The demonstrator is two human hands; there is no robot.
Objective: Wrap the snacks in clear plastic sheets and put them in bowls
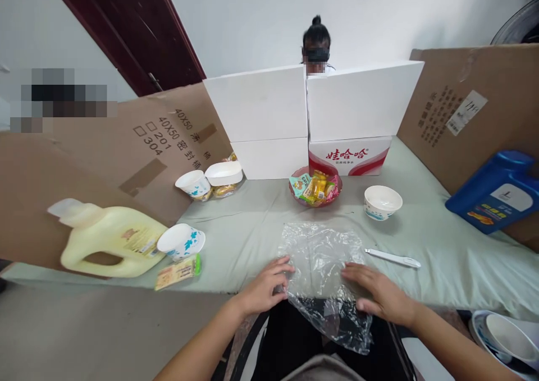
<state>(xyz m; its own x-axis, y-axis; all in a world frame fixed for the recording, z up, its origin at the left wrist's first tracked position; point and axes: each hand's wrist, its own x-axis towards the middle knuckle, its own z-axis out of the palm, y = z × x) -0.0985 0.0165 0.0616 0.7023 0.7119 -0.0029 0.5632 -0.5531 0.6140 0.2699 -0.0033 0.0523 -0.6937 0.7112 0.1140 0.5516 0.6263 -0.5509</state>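
A crumpled clear plastic bag [320,257] lies on the pale green cloth [244,229] at the table's near edge, its lower part hanging over the edge. My left hand [265,285] pinches the bag's left side. My right hand [377,294] rests flat on its right side, fingers spread. A white pen-like tool [392,257] lies just right of the bag. Beyond the bag stands a red bowl of wrapped snacks [315,187].
A white paper bowl [382,201] sits at right, a blue jug [497,193] leans on cardboard. At left are a yellow detergent jug [109,241], a tipped paper bowl [181,241], a snack packet [177,271] and lidded bowls [210,182]. White boxes [311,111] screen a person behind.
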